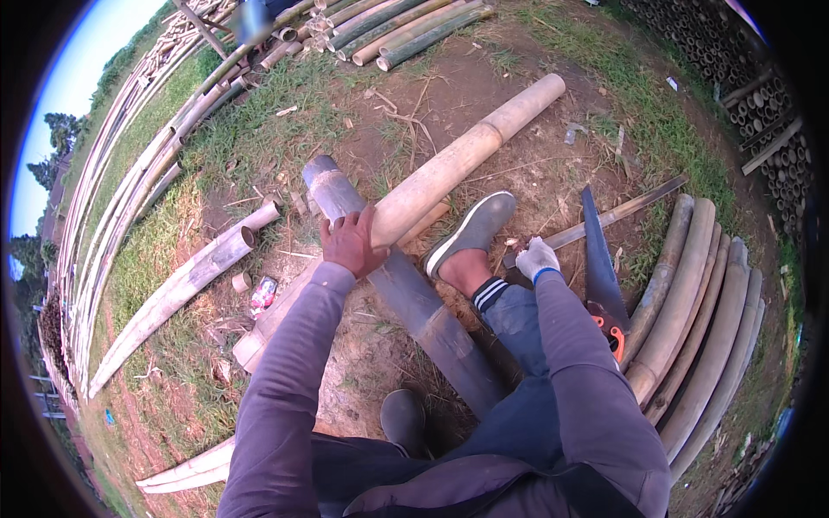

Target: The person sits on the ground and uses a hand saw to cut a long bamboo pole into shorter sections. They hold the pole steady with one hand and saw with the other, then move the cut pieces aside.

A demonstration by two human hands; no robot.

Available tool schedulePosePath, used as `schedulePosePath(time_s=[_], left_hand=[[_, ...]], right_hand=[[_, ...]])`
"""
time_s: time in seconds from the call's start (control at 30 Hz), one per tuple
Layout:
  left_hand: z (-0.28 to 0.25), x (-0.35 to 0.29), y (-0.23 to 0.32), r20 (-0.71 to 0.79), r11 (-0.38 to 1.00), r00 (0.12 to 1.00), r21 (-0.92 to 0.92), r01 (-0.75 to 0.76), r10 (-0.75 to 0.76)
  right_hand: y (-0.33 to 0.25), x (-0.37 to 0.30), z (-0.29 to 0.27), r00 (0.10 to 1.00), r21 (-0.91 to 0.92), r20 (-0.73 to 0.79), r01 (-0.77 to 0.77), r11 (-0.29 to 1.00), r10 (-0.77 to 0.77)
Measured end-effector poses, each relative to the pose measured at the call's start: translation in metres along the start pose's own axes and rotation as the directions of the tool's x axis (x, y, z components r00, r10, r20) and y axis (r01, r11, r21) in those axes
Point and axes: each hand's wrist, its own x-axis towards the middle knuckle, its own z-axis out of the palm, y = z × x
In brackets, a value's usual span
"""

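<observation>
A pale bamboo pole lies slantwise across a darker grey bamboo pole on the ground. My bare left hand is wrapped over the pale pole where the two cross. Lower right of it, my right hand, in a white glove, is closed around the near end of a long flat strip, which looks like wood or split bamboo. Just beyond that hand lies a handsaw with an orange and black handle, its blade crossing the strip. My fingers hide part of the strip's near end.
Cut bamboo poles lie side by side at the right. More bamboo poles are piled at the far side, with long ones at the left. My shoe stands near the crossing. A crumpled wrapper lies on the ground.
</observation>
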Motion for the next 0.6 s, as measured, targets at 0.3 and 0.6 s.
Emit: schedulePosePath(time_s=[0.3,0.6], left_hand=[[-0.083,-0.117,-0.091,-0.142,0.983,0.973,-0.022,-0.185,0.18],[-0.124,-0.212,-0.058,-0.078,0.947,0.956,-0.139,-0.29,0.282]], right_hand=[[-0.041,-0.04,-0.035,0.981,0.09,-0.123,-0.14,0.986,0.15],[-0.069,-0.039,-0.017,0.865,0.705,-0.501,0.413,0.576,-0.006]])
